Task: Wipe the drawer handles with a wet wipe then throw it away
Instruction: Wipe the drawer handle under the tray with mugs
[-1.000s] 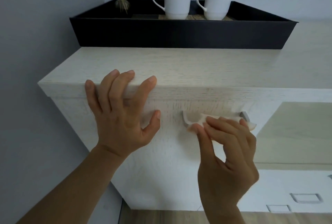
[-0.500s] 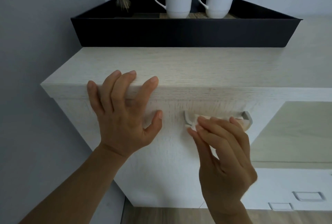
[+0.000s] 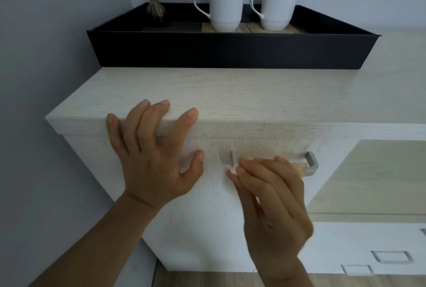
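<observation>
Your left hand (image 3: pixel 152 155) is flat and spread on the cabinet (image 3: pixel 230 93). Four fingers lie over the front edge of the top and the thumb rests on the drawer front (image 3: pixel 216 206). It holds nothing.

Your right hand (image 3: pixel 272 199) is on the drawer handle (image 3: pixel 311 162), a grey bar high on the same drawer front. The fingers lie along the bar from above with the thumb underneath, pinching the wet wipe (image 3: pixel 233 168) against it. The hand hides most of the wipe. A small white corner sticks out by the fingertips at the handle's left post, and a pale strip shows near the right end. The bar's right bracket is uncovered. I can't tell how far the wipe wraps behind the bar.

The two hands are near each other but not touching, with the left thumb just left of the handle.

On the cabinet top, set back from the edge, is a black tray (image 3: pixel 207 49). In it:
- two white lidded mugs, the left mug (image 3: pixel 227 3) and the right mug (image 3: pixel 280 3), upright on a woven mat (image 3: pixel 244 27) with handles pointing left
- a reed diffuser (image 3: pixel 153 8) in the tray's left back corner

Lower right is a white unit with two recessed pulls (image 3: pixel 390 256). Below that, a strip of wood floor (image 3: pixel 207 279) shows.
</observation>
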